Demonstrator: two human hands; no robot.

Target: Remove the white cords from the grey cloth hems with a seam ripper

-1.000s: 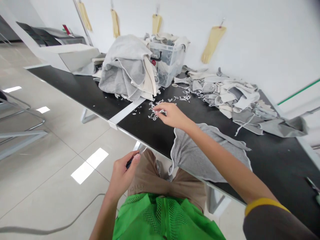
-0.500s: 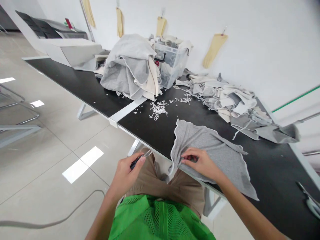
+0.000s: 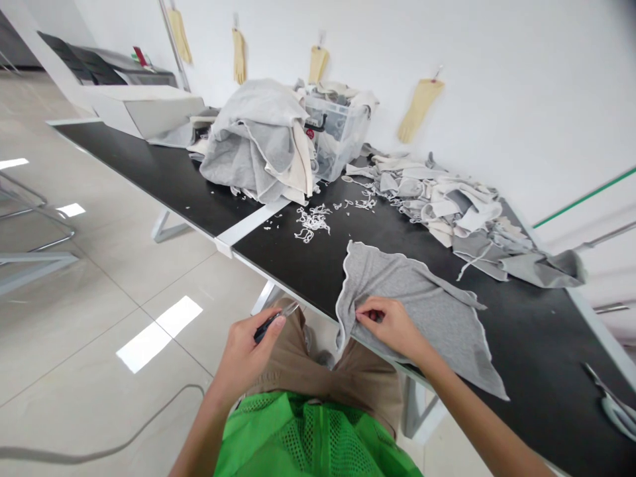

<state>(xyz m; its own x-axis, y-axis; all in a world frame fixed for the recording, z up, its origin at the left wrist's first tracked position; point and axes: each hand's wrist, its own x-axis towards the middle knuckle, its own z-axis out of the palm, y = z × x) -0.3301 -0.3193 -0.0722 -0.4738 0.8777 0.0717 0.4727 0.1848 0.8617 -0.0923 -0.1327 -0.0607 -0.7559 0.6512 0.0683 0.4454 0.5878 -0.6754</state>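
Note:
My left hand (image 3: pixel 253 341) is closed around a small dark-handled tool (image 3: pixel 268 326) with a shiny metal tip, held over my lap just off the table's front edge. Its tip points away toward the table, apart from any fabric. A grey knit cloth piece (image 3: pixel 422 301) with a wavy pale border lies spread at the front of the table, one corner hanging over the edge. On the left part of this cloth, my right hand (image 3: pixel 390 324) has thumb and fingertips pinched together, gripping a bit of it. What lies inside the pinch is mostly hidden.
White thread scraps (image 3: pixel 313 220) lie on the black table (image 3: pixel 303 268). Behind them are a big fabric bundle (image 3: pixel 256 142) and a clear plastic bin (image 3: pixel 338 136). Fabric scraps (image 3: pixel 442 202) are heaped at the back right. Scissors (image 3: pixel 613 404) rest at the right; yellow gloves (image 3: pixel 420 109) hang on the wall.
The view has shifted slightly. My right fingertips are pressed closer together on the cloth. My left hand keeps the tool in nearly the same place.

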